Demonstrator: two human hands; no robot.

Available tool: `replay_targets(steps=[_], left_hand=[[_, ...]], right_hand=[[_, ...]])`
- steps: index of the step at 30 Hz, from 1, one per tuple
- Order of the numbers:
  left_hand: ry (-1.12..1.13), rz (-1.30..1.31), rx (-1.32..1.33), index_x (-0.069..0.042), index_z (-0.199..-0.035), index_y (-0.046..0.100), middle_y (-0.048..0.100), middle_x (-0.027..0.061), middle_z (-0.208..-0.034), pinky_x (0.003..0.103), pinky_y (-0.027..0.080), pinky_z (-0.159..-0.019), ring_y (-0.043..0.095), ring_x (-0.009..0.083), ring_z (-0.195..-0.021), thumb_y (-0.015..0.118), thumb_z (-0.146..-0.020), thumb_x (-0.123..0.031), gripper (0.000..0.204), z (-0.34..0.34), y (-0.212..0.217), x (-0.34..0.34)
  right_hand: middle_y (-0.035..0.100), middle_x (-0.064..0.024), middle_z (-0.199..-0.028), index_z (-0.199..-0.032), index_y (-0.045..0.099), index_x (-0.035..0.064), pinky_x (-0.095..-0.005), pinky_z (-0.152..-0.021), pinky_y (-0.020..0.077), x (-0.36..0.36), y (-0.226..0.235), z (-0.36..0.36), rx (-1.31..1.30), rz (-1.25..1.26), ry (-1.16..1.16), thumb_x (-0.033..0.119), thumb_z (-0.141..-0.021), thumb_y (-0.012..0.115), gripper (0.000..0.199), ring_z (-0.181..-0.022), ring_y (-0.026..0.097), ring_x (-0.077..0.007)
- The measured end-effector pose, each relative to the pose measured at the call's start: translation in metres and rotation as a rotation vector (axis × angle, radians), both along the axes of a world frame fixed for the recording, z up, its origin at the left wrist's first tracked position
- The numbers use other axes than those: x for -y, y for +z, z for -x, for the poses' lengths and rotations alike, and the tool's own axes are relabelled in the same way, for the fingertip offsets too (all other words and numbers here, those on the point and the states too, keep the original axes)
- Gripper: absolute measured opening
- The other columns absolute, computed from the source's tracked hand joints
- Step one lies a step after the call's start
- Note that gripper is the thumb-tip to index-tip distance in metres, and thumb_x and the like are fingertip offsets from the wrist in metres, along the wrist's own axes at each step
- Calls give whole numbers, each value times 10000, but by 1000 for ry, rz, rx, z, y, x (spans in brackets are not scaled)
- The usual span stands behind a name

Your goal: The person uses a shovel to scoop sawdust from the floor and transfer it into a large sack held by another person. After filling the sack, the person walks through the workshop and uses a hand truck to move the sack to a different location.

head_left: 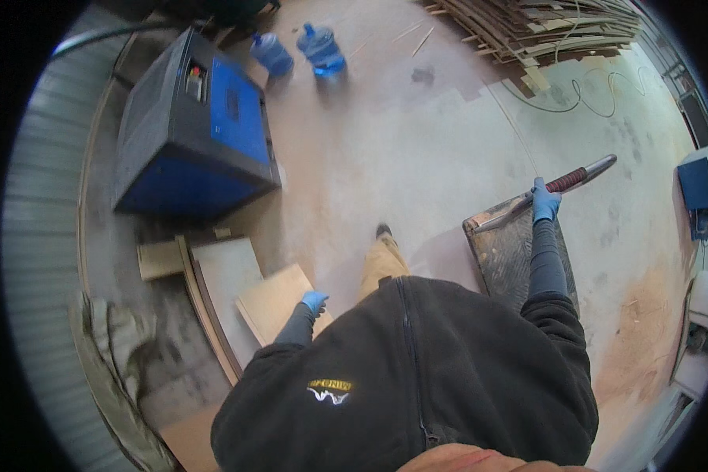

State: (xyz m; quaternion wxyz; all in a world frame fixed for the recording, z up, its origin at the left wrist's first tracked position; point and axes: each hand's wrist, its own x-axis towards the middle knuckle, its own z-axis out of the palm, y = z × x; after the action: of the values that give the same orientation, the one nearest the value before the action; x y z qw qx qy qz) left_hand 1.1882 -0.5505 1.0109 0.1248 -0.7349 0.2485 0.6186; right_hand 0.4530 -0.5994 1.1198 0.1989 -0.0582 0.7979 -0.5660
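Observation:
In a blue glove, my right hand is closed around the metal push handle of a platform cart, beside its dark red ribbed grip. The cart's worn black deck extends back along my right side, partly hidden by my arm. My left hand, also gloved in blue, hangs at my left side with its fingers loosely bent and nothing visible in them. Behind it in the picture is a pale wooden board, and I cannot tell whether the two touch.
A blue and black machine cabinet stands at the left, with two large blue water bottles beyond it. Long wood strips are piled far right, near a hose. Panels and crumpled cloth lie left.

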Motion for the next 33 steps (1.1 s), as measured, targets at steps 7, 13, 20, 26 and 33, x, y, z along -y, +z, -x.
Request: replay_targets(steps=[7, 13, 20, 26, 33], left_hand=[[-476, 917, -44, 47, -1148, 658, 701, 192, -1098, 340, 509, -900, 670, 236, -1010, 640, -860, -279, 435, 150, 73, 333], [-792, 1099, -616, 32, -1350, 508, 552, 238, -1351, 371, 402, -1077, 538, 310, -1267, 639, -842, -391, 674, 369, 167, 548], [-813, 1295, -585, 56, -1416, 409, 488, 258, -1406, 370, 356, -1112, 461, 341, -1330, 746, -710, -622, 1035, 523, 210, 748], [-1119, 1168, -302, -61, -1227, 613, 677, 209, -1123, 400, 497, -912, 656, 318, -1066, 698, -780, -454, 601, 552, 208, 878], [-1064, 1373, 0, -123, -1198, 627, 689, 201, -1072, 438, 514, -880, 662, 363, -1026, 614, -827, -340, 430, 542, 173, 1016]], right_hand=[[602, -59, -693, -874, 509, 20, -322, -500, 505, 211, 11, -50, -89, -38, 129, 253, -771, 767, 363, -559, 593, -171], [659, -101, -889, -1103, 612, -59, -303, -635, 515, 297, -6, -93, -37, -119, 485, 303, -817, 731, 476, -732, 618, -157], [679, -121, -925, -1016, 644, -22, -370, -785, 498, 237, -67, -153, 253, -324, 430, 307, -847, 674, 371, -863, 618, -207], [672, -107, -841, -974, 648, -24, -343, -664, 506, 140, -76, -199, 521, -637, 157, 304, -806, 667, 369, -699, 629, -172], [678, -116, -828, -1087, 622, -44, -335, -636, 522, 140, -57, -261, 669, -737, -139, 282, -823, 654, 421, -677, 650, -197]])
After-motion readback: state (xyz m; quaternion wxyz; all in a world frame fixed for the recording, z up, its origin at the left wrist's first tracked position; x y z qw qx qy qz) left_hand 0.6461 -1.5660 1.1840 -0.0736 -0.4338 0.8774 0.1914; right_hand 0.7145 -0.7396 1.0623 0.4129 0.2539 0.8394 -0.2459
